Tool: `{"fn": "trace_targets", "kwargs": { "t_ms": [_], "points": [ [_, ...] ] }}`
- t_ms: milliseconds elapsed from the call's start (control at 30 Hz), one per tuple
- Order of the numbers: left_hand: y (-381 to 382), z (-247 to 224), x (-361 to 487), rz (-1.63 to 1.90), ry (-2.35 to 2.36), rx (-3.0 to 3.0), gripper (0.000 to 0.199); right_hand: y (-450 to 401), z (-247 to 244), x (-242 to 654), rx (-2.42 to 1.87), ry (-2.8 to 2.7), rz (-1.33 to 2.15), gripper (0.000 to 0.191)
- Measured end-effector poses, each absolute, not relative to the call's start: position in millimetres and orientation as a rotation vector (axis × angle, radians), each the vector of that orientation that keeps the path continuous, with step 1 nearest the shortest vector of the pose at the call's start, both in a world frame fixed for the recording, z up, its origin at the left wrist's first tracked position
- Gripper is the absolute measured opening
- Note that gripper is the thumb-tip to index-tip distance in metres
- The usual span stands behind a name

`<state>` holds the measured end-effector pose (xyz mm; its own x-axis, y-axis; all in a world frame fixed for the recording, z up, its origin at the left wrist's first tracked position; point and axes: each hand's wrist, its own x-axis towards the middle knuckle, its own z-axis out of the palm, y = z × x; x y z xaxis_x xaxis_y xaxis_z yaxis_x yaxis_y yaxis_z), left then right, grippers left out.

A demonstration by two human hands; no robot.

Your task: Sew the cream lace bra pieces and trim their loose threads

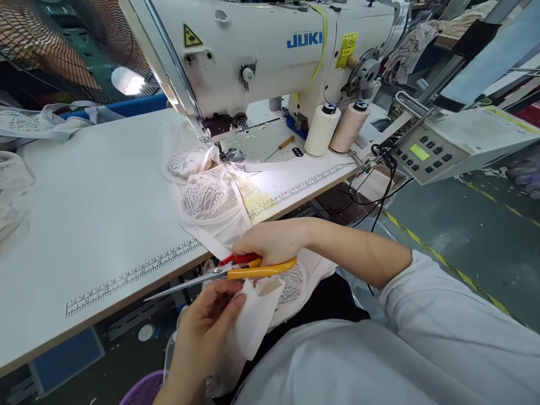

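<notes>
My right hand (274, 242) grips a pair of scissors (257, 272) by its yellow and red handles. Their long blades point left, past the table's front edge. Just below, my left hand (206, 323) pinches the edge of a white fabric band (257, 320), thumb against fingers. This band hangs over my lap beside a pale bra cup with lace (291, 284), partly covered by the scissors and my right hand. Another pale lace bra (206, 197) lies on the table, its upper part by the sewing machine's needle area.
A JUKI sewing machine (261, 50) stands over the white table (97, 197), which has printed rulers along its front. Two thread cones (323, 129), a wooden-handled awl (280, 147) and a control box (434, 152) are at right. More pale garments (12, 185) lie left, near a fan (84, 45).
</notes>
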<state>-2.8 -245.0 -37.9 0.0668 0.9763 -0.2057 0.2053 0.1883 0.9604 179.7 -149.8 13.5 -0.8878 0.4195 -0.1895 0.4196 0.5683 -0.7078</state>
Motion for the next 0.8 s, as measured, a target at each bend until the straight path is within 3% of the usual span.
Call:
{"fn": "trace_targets", "kwargs": {
  "t_ms": [167,667,800],
  "points": [
    [-247,-26,8,0.879,1.352,1.124,0.010,-152,14,180,0.746,2.820,-1.250,0.028],
    [-234,-32,4,0.872,1.213,0.899,0.025,-154,19,179,0.670,2.852,-1.279,0.023],
    [-236,-34,3,0.824,1.300,0.931,0.041,-155,20,179,0.656,2.853,-1.255,0.024]
  ]
}}
